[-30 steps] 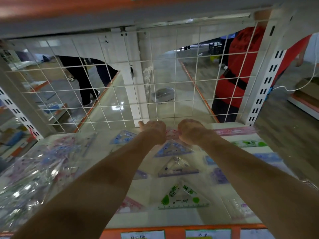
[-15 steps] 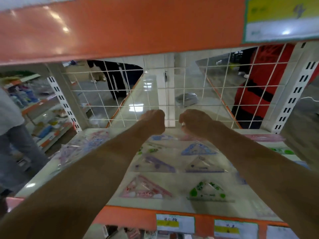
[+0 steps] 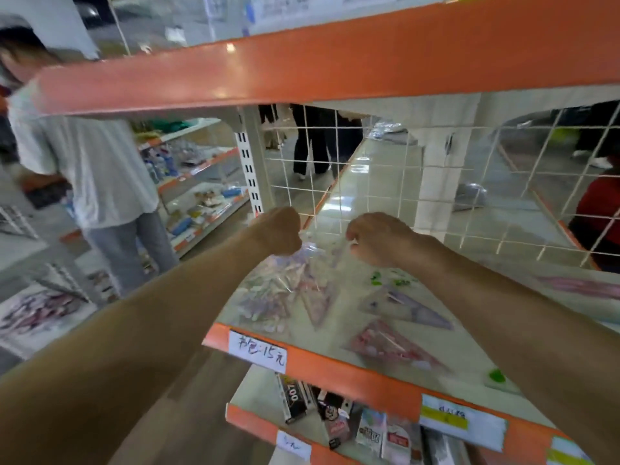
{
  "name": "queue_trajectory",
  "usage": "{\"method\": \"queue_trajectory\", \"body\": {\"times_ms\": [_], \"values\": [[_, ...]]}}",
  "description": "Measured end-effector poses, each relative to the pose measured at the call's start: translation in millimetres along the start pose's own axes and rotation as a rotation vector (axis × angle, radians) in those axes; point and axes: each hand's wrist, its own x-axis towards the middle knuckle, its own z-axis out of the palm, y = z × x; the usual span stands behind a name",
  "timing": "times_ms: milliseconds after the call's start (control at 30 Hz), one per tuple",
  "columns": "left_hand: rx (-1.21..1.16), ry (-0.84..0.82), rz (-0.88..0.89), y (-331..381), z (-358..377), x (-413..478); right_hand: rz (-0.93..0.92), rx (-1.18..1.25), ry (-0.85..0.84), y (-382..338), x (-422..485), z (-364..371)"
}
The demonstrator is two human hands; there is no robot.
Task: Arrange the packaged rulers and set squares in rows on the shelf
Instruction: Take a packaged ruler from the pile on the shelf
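While left hand (image 3: 279, 230), right hand (image 3: 380, 239) pinch, plastic (image 3: 292, 275) crinkles.

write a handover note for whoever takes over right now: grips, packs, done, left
Grips: left grip and right grip both pinch the top edge of one clear pack, held above the shelf's left end.
Done: a purple set square and a pink set square, among others, lie spread on the shelf.
Left: place this pack, then the loose pile at the left end.

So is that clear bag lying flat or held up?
Held up: the bag hangs toward the shelf, its top pinched by left hand and right hand.
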Motion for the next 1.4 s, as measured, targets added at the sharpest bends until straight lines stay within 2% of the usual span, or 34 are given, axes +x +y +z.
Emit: {"method": "queue_trajectory", "body": {"times_ms": [333,500,633,733,867,1100,1300,1400], "values": [[0.003,-0.128,-0.122,-87.4,9.5,-28.0,-0.145,0.051,-0.096,-81.6,25.1,33.2],[-0.044,-0.229,-0.099,-96.8,17.2,-40.2,-0.161,-0.011,-0.256,-108.8,17.6,45.9],[-0.120,-0.329,-0.057,-90.9,20.8,-45.6,-0.163,-0.123,-0.243,-124.5,7.4,52.0],[-0.215,-0.430,-0.099,-88.0,26.2,-42.6,-0.157,-0.148,-0.279,-129.5,5.0,58.0],[-0.233,-0.505,-0.129,-88.0,33.8,-41.6,-0.116,-0.029,-0.323,-127.2,3.9,58.2],[-0.338,-0.529,-0.195,-87.0,40.3,-45.2,-0.031,0.209,-0.364,-115.9,2.6,61.9],[-0.383,-0.486,-0.217,-79.3,49.2,-49.3,0.053,0.408,-0.394,-108.1,-1.3,62.4],[-0.505,-0.520,-0.230,-77.7,42.7,-50.5,0.051,0.454,-0.419,-106.5,-3.5,60.5]]}}
